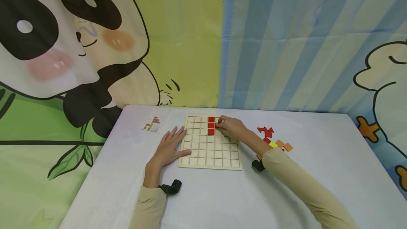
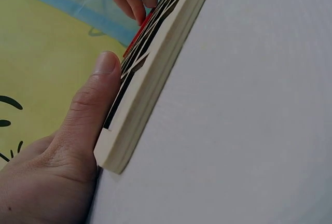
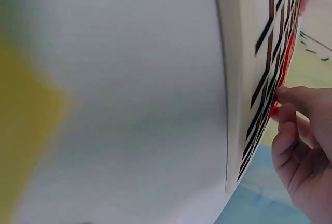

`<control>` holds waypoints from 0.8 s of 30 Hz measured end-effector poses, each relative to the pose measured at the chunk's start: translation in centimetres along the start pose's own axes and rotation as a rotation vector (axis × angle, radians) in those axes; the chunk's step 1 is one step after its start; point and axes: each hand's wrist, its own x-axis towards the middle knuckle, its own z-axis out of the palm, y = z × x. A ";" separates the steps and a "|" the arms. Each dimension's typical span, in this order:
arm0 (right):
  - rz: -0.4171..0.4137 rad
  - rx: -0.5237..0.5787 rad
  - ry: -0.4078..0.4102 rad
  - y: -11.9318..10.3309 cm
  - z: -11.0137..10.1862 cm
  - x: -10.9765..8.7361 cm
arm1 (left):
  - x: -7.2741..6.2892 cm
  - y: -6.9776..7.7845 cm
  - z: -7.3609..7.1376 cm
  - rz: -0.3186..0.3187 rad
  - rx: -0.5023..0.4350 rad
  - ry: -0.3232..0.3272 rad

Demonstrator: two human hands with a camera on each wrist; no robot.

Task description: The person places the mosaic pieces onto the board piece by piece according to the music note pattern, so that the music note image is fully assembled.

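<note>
A pale wooden grid board (image 1: 197,154) lies on the table, with three red squares (image 1: 211,125) stacked in one column of cells near its far edge. Thumb and fingertips of my right hand (image 1: 230,128) pinch a small red tile (image 3: 274,111) right beside that column; its shape is mostly hidden by the fingers. At the board's left edge, my left hand (image 1: 170,147) rests with fingers straight. Its thumb (image 2: 93,97) lies over the board's rim in the left wrist view.
A small printed pattern card (image 1: 152,123) lies left of the board. To its right are loose red pieces (image 1: 268,133), a yellow piece (image 1: 273,144) and orange pieces (image 1: 288,147), partly behind my right forearm. A cartoon curtain (image 1: 187,63) hangs behind the table.
</note>
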 end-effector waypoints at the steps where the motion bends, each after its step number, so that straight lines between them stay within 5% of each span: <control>1: -0.001 -0.032 -0.017 -0.2 -0.1 -0.2 | 0.0 0.0 0.0 -0.002 0.001 0.000; 8: 0.036 -0.102 -0.144 -1.8 -0.6 -2.3 | -0.1 0.0 0.1 -0.001 0.001 0.011; 16: -0.012 -0.063 -0.065 -3.5 -1.8 -8.8 | 0.3 0.6 0.5 0.020 -0.008 -0.027; 24: 0.004 -0.055 -0.032 -2.7 -1.9 -14.2 | 0.1 0.1 0.2 -0.007 0.011 0.000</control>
